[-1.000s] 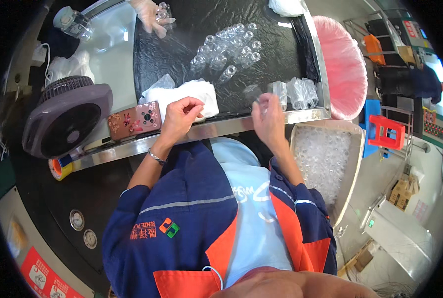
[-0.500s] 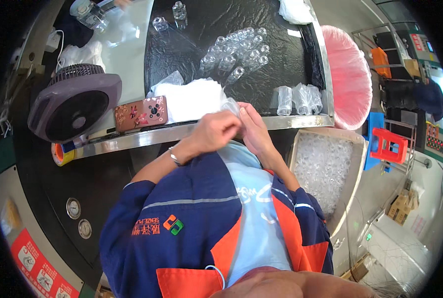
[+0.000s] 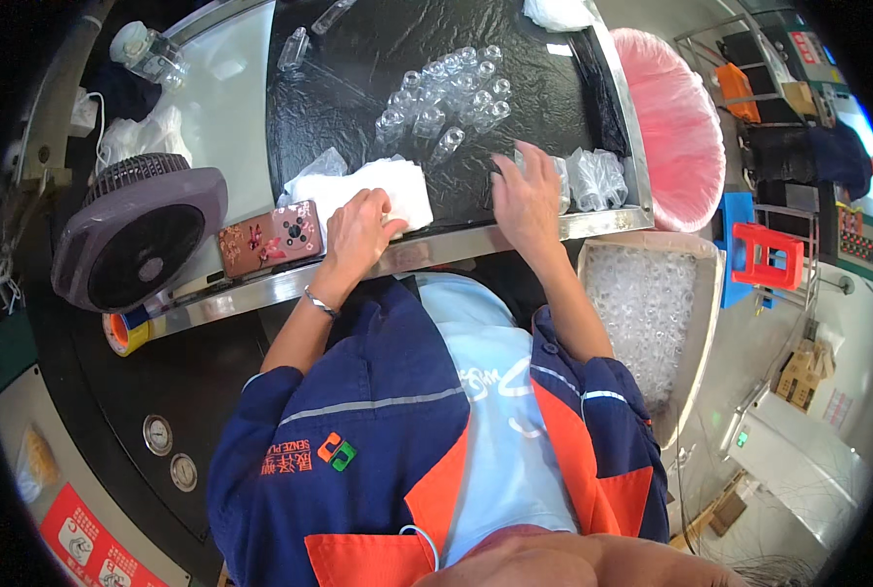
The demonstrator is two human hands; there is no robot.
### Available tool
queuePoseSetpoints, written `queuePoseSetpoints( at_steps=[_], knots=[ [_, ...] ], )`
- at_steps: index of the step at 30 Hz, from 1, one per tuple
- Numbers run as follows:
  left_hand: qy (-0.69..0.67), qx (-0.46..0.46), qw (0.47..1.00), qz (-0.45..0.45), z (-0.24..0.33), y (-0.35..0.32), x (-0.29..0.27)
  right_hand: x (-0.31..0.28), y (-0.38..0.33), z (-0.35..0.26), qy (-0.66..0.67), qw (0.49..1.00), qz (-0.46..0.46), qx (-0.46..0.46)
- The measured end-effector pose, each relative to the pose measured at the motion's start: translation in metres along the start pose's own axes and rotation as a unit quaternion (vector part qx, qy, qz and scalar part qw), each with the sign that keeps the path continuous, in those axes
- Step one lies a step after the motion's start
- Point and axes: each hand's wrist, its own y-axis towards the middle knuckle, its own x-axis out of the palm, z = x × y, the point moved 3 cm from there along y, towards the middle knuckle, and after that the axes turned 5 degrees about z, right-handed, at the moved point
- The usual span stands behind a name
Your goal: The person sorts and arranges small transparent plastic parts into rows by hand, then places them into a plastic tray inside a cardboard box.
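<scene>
My left hand (image 3: 358, 233) rests on the near edge of a stack of thin white sheets or bags (image 3: 402, 191), fingers laid flat and thumb stretched out. To the right, my right hand (image 3: 529, 203) is over the table's near edge, fingers spread and slightly bent. Just beside it are clear bottles in plastic wrapping (image 3: 596, 181), partly hidden by the fingers. I cannot make out anything held in that hand. Several bare clear bottles (image 3: 436, 93) stand grouped beyond both hands on the black sheeting. A crumpled clear plastic bag (image 3: 321, 168) lies behind the white stack.
A patterned phone (image 3: 270, 240) and a grey fan (image 3: 153, 235) are at the left. Two more bottles (image 3: 295, 49) are at the far side. Right of the metal-edged table are a pink-lined round container (image 3: 666, 127) and a box of small clear pieces (image 3: 642, 313).
My hands were together at the table's edge around a piece of clear plastic. Now they are apart, the left on the white stack, the right beside the wrapped bottles. The view has shifted slightly.
</scene>
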Motion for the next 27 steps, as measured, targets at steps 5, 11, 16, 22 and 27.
queuePoseSetpoints(
  at_steps=[5,11,16,22,27],
  knots=[
    [-0.062,-0.009,0.997,0.042,-0.017,-0.001,0.004,0.027,0.03,-0.038,0.084,0.995,-0.041,0.019],
    [-0.214,-0.148,0.966,-0.007,-0.018,-0.003,-0.004,0.055,0.02,-0.019,0.14,0.988,-0.004,0.064],
    [-0.364,-0.168,0.916,0.001,-0.014,-0.006,-0.001,0.023,0.002,-0.025,0.33,0.926,-0.106,0.152],
    [-0.398,-0.143,0.905,-0.035,0.004,-0.006,0.012,0.021,-0.02,-0.054,0.69,0.489,-0.343,0.408],
    [-0.392,-0.133,0.91,-0.007,0.006,-0.004,0.008,0.026,-0.028,-0.045,0.736,0.408,-0.335,0.424]
  ],
)
